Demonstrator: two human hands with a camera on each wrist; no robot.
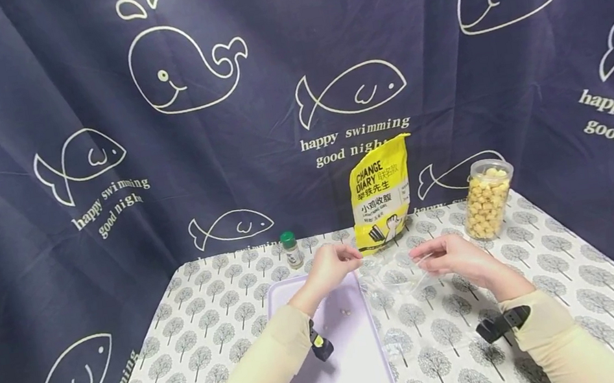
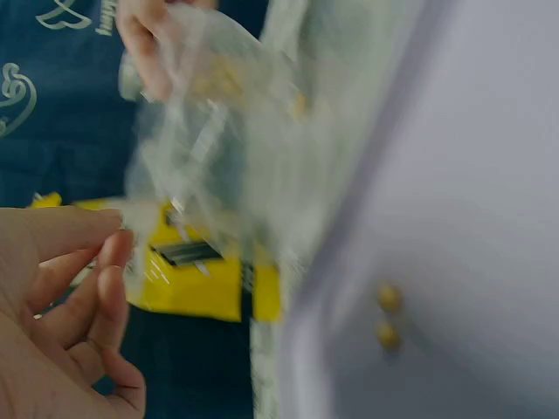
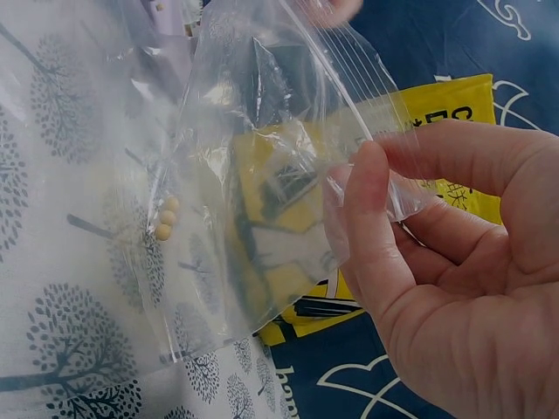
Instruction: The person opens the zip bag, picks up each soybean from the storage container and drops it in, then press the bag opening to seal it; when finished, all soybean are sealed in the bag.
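A clear zip-lock bag hangs stretched between both hands over the cloth, just right of the lilac tray. My left hand pinches one top corner, thumb and forefinger together at the bag's edge. At the opposite corner my right hand pinches the plastic by the zip strip. Low in the bag lie three small round yellowish balls, seen in the right wrist view. Two similar balls rest on the tray in the left wrist view, where the bag is blurred.
Behind the hands stands a yellow printed pouch. A clear jar of yellow pieces is at the back right, and a small green-capped bottle behind the tray. A dark blue curtain closes off the table's back.
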